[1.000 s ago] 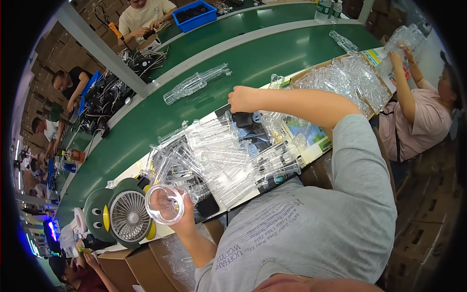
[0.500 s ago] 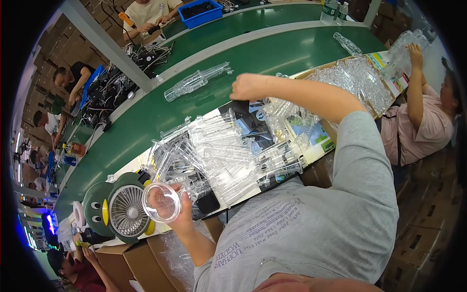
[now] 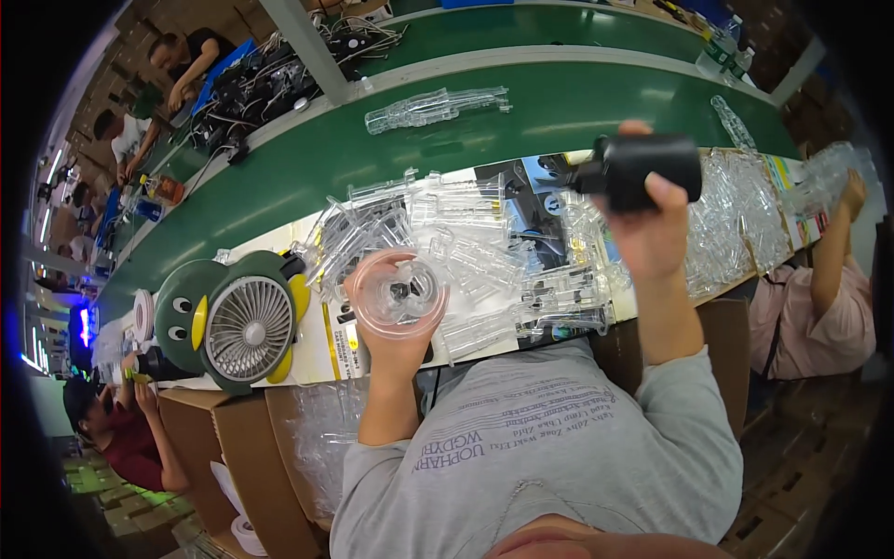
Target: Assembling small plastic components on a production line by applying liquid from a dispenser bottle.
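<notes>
My left hand point(image 3: 396, 349) holds a round clear plastic shell point(image 3: 399, 293) upright in front of me, its open side facing the camera. My right hand point(image 3: 652, 219) is raised and grips a black cylindrical part point(image 3: 643, 168) with a small nozzle on its left end. Below both hands lies a heap of clear plastic trays point(image 3: 447, 247) on the workbench edge point(image 3: 307, 359).
A green penguin-shaped desk fan point(image 3: 233, 321) stands at the left of the bench. A green conveyor belt point(image 3: 372, 158) runs behind, carrying a clear tray point(image 3: 433, 104). More clear packaging point(image 3: 736, 214) is piled at right. Other people work at left, far left and right. A cardboard box point(image 3: 251, 456) stands below.
My right hand has lifted from the tray pile with the black cylindrical part in it. My left hand has raised the clear shell higher and toward the middle.
</notes>
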`<state>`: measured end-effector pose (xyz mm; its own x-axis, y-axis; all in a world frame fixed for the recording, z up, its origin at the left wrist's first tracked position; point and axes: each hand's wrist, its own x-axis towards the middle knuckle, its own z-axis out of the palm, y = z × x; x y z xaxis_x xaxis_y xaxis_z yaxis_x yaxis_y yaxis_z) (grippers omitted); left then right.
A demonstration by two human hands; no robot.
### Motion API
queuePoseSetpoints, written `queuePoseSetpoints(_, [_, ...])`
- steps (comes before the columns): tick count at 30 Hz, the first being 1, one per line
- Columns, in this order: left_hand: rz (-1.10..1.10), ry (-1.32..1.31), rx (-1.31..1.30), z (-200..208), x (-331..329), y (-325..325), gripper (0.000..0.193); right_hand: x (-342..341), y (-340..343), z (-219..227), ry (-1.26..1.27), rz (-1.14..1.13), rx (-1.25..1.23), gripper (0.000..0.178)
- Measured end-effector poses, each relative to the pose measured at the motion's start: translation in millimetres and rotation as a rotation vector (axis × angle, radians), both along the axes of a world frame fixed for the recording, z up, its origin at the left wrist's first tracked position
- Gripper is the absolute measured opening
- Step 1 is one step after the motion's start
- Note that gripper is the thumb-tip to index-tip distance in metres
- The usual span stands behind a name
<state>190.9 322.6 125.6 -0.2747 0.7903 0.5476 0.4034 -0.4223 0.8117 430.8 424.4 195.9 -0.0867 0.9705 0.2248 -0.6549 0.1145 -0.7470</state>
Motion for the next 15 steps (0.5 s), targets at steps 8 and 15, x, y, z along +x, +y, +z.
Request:
queuePoseSetpoints(8, [0.268, 0.253, 0.065, 4, 13, 4, 0.048, -38, -57, -21, -0.061, 0.028, 0.068, 0.042])
queuePoseSetpoints(15, [0.319, 0.336, 0.087, 7, 15, 3, 0.045, -43, -64, -25, -0.106, 0.035, 0.082, 0.038])
